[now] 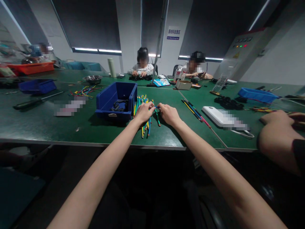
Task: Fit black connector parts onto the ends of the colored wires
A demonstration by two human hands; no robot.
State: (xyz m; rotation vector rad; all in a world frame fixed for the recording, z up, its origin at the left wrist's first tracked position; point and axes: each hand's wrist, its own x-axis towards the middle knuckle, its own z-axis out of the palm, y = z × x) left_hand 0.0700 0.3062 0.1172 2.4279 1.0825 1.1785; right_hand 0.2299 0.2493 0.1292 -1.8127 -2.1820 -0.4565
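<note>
My left hand (pixel 145 112) and my right hand (pixel 168 113) meet fingertip to fingertip above the green table. Both are closed in a pinch on a short blue wire (pixel 156 107), mostly covered by the fingers. Below and around my left hand lies a pile of short cut wires (pixel 145 128) in yellow, blue and green. One green wire (pixel 158 119) rests slantwise under the gap between my hands. Left of the pile stands a deep blue bin (pixel 102 103) holding several small black parts (pixel 120 105).
A screwdriver (pixel 30 102), loose coloured wires (pixel 83 92) and a metal bowl (pixel 92 79) lie left. Right are long sleeved wires (pixel 192 109), a white power bank (pixel 213 116) and a blue tray (pixel 257 95). A co-worker's arm (pixel 276 136) reaches in at right; others sit opposite.
</note>
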